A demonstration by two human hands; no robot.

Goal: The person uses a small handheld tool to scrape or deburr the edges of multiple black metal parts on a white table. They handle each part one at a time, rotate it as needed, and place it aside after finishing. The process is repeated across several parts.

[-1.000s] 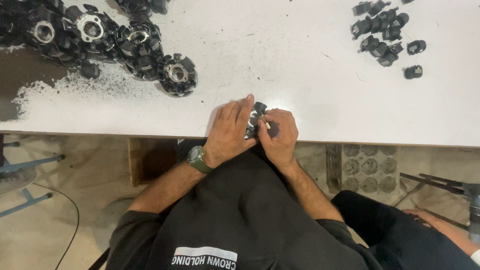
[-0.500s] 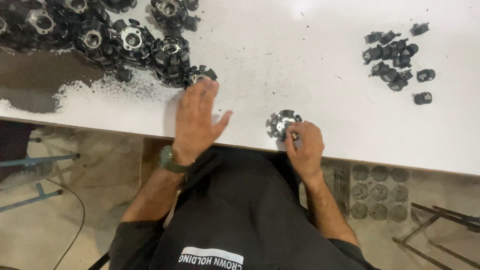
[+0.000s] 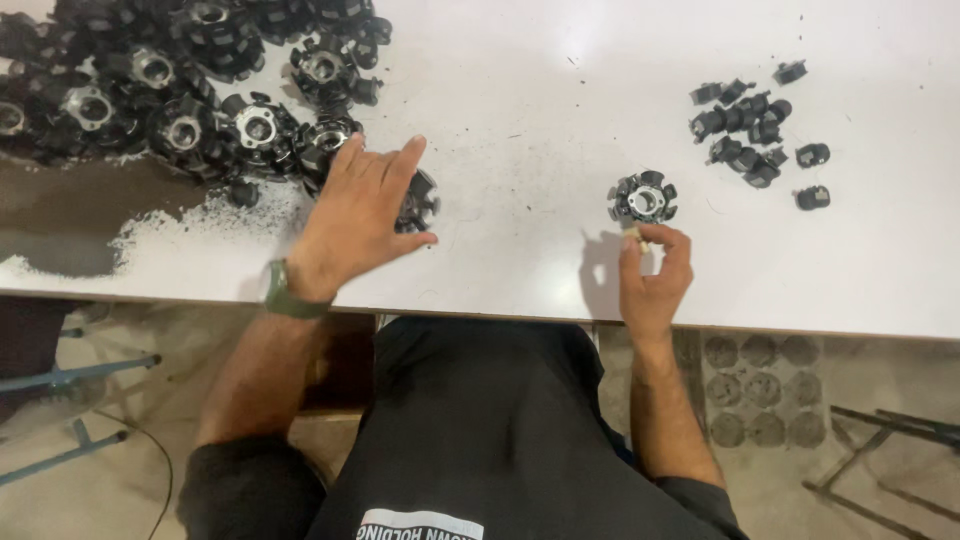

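Where it hovered before, left hand point(image 3: 350, 215) now on black rotor point(image 3: 418, 200).

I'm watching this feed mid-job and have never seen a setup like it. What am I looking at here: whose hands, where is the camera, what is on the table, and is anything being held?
There is no machine here: a person works with two bare hands, filmed by a camera on their head looking down. The white table runs across the picture. The left hand, with a watch on its wrist, lies spread over a black round toothed part at the edge of a big pile of similar parts. The right hand rests at the near edge, its fingertips at a single toothed part with a shiny centre; whether it grips it I cannot tell. A small heap of black pieces lies at the far right.
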